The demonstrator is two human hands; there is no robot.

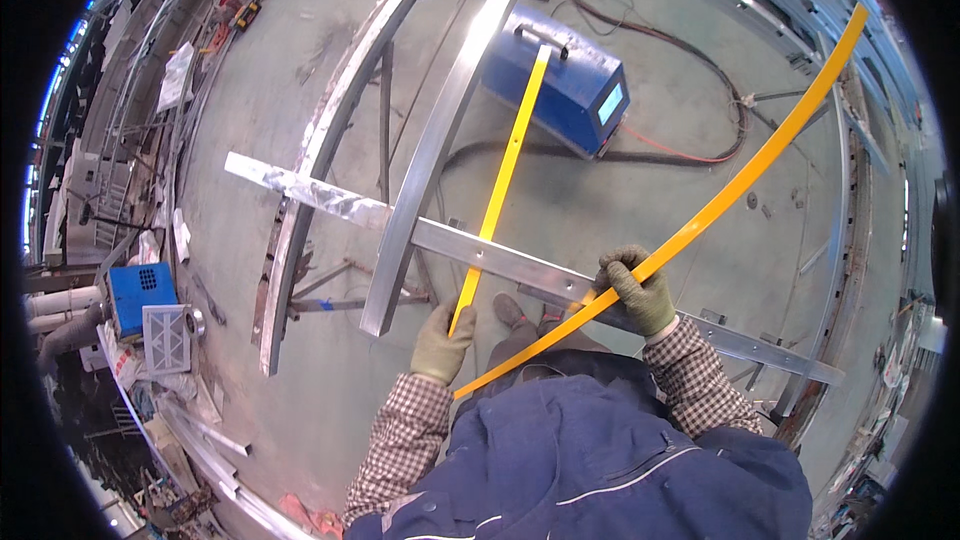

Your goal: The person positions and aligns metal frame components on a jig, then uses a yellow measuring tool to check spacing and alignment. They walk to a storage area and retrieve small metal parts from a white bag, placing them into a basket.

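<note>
My left hand (pixel 442 344), in a grey-green glove, is closed around the near end of a straight, narrow yellow strip (pixel 515 143). That strip crosses a drilled metal bar (pixel 520 267) and reaches out over the floor. My right hand (pixel 638 290), gloved the same way, grips a longer yellow strip (pixel 745 178), which looks bowed and runs from near my waist to the far right. Its fingers curl over the strip, just above the bar. Whether the two strips are joined I cannot tell. A small orange-yellow piece shows beside the right fingers, partly hidden.
A wide metal tube (pixel 440 130) crosses the bar on the left, beside another long rail (pixel 345 105). Beyond stands a blue machine (pixel 555 80) with a handle, a lit screen and cables. Further left are a blue unit (pixel 140 290) and cluttered scrap.
</note>
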